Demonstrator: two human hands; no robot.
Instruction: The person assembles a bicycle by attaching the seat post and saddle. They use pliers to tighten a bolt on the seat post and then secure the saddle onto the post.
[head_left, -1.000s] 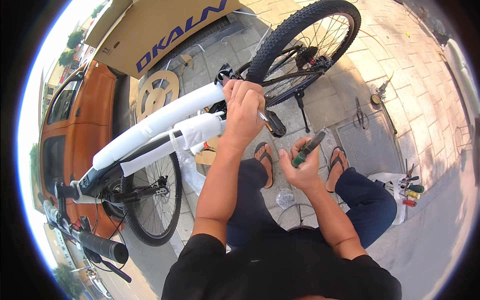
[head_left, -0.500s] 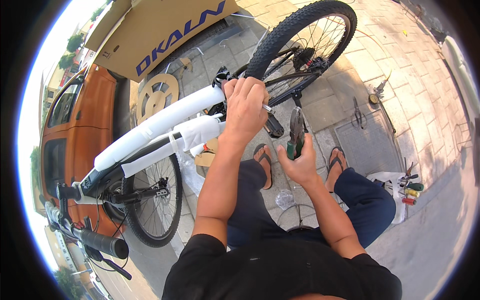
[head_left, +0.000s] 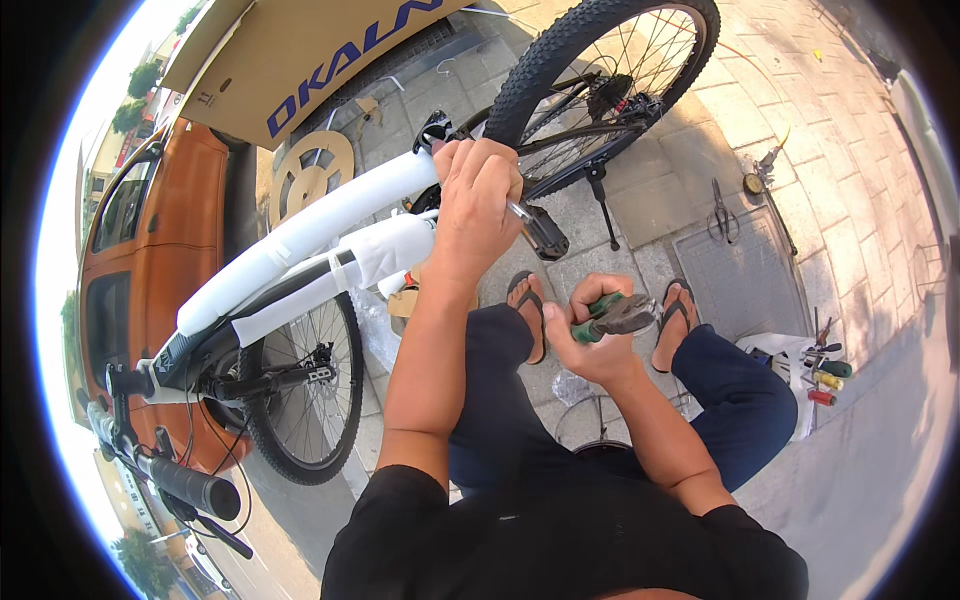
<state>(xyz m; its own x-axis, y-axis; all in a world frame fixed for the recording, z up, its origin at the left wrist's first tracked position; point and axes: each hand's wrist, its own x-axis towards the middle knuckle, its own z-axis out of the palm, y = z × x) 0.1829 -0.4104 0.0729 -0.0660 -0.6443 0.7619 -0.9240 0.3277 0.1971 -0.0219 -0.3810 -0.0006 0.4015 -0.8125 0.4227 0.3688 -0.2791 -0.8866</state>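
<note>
A mountain bike leans across my left side, its top tube (head_left: 300,247) sleeved in white foam. My left hand (head_left: 478,205) is closed round the bicycle frame near the seat tube; the exact grip point hides under my fingers. Just below it, a black pedal (head_left: 545,233) sticks out to the right. My right hand (head_left: 598,340) holds green-handled pliers (head_left: 622,316) over the ground between my feet, the metal jaws pointing right. Beyond the pliers, the black kickstand (head_left: 603,205) hangs from the frame by the rear wheel (head_left: 600,90).
Scissors (head_left: 720,215) lie on the paving to the right. A white cloth (head_left: 790,350) there carries several screwdrivers and other tools. A large cardboard box (head_left: 330,75) stands at the far left, near an orange vehicle (head_left: 175,220). The front wheel (head_left: 305,400) and handlebar grip (head_left: 200,488) are left of me.
My right hand has drawn the pliers down and away from the kickstand, turning their jaws from upward to rightward. My left hand stays on the frame, and the view has shifted slightly.
</note>
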